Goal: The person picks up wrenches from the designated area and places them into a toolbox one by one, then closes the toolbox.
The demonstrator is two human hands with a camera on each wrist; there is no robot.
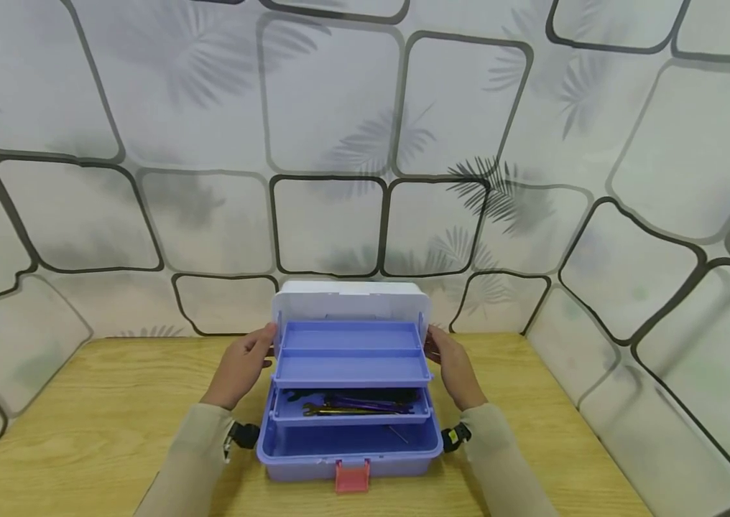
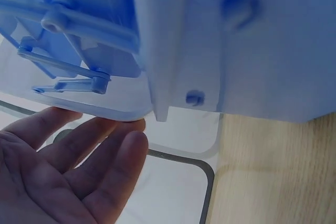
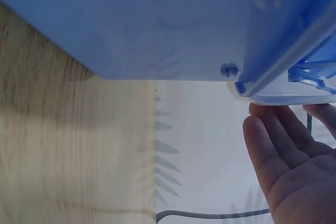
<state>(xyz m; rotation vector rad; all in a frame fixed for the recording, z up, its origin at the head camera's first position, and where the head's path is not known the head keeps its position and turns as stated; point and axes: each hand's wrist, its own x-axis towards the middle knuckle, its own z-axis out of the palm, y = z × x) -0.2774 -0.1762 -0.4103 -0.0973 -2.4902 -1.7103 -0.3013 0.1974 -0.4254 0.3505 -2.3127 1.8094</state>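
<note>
A lilac-blue toolbox (image 1: pixel 350 470) stands unfolded, its white lid (image 1: pixel 352 301) raised at the back and a pink latch (image 1: pixel 353 477) at the front. Two trays are fanned out: the upper tray (image 1: pixel 352 368) looks bare, while the lower tray (image 1: pixel 281 411) bears several wrenches (image 1: pixel 365 409). My left hand (image 1: pixel 240 366) is at the lid's left side; in the left wrist view its nearly straight fingers (image 2: pixel 100 145) touch the lid edge. At the lid's right side is my right hand (image 1: pixel 455 366). Its extended fingers (image 3: pixel 283 135) touch the lid edge in the right wrist view.
The toolbox stands on a wood-grain table (image 1: pixel 145 402). A thin small rod (image 1: pixel 398 434) lies in the box's bottom compartment. Behind the table rises a patterned wall covering (image 1: pixel 333 222), close to the back of the lid. Hinged tray arms (image 2: pixel 94 35) run along the box's side.
</note>
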